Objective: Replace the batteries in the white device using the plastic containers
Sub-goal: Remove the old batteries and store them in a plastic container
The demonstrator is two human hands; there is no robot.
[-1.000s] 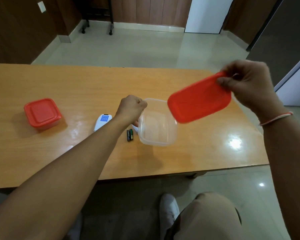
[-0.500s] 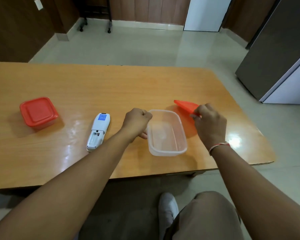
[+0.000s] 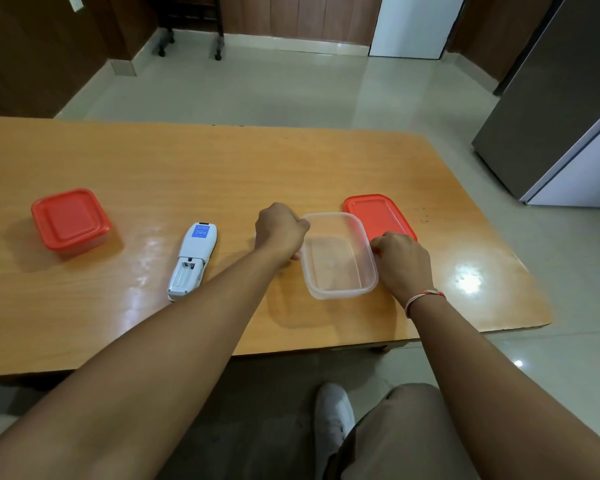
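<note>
On the wooden table (image 3: 222,168), the open clear container (image 3: 338,254) sat near the front edge, looking empty. Left hand (image 3: 280,230) was curled into a fist against the container's left rim; whether it held anything, couldn't tell. Right hand (image 3: 400,261) had fingers closed on the right rim, thread bracelet (image 3: 425,299) on that wrist. Loose red lid (image 3: 378,216) lay flat on the table just beyond the right hand, touching or just beside the container's far right side. White device (image 3: 193,261) lay face down left of the left forearm, battery bay open at its near end, blue label at the far end. Second container (image 3: 70,221), red lid on, sat well apart at far left.
</note>
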